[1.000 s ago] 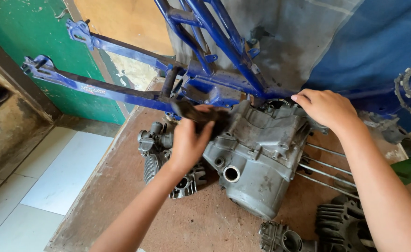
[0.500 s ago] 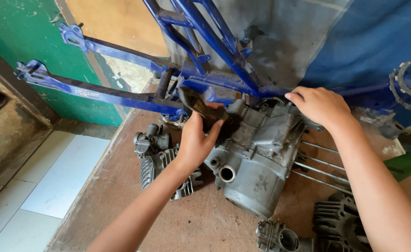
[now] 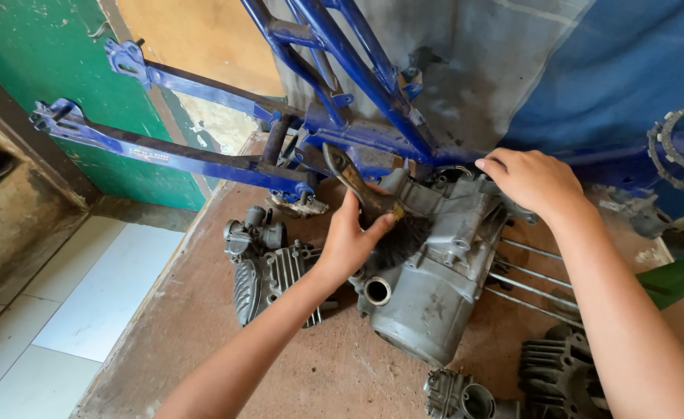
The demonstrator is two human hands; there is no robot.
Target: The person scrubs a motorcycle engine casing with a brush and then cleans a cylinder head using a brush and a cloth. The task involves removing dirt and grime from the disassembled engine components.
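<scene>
Two bare hands work over a grey engine case (image 3: 435, 271) that lies on a brown table (image 3: 202, 341). The left hand (image 3: 353, 237) is closed around a brush (image 3: 369, 194), gripping it near the metal band where the wooden handle meets the dark bristles. The brush's long axis runs on a slant: the handle rises up and away from the hand toward the blue frame (image 3: 342, 132), while the bristles point down and to the right, pressed against the upper face of the engine case just beside the fingers. The right hand (image 3: 532, 182) rests palm down on the far top edge of the case, fingers curled over it and holding nothing else; it lies across the case from the left hand, the two well apart. The left hand is the nearer one to the brush and to the round opening on the case's near side, just below it. To the left of that hand sits a finned cylinder head (image 3: 268, 275) with a carburettor behind it. Below the right forearm, thin studs stick out of the case, and more finned parts (image 3: 559, 376) lie near the table's front edge.
</scene>
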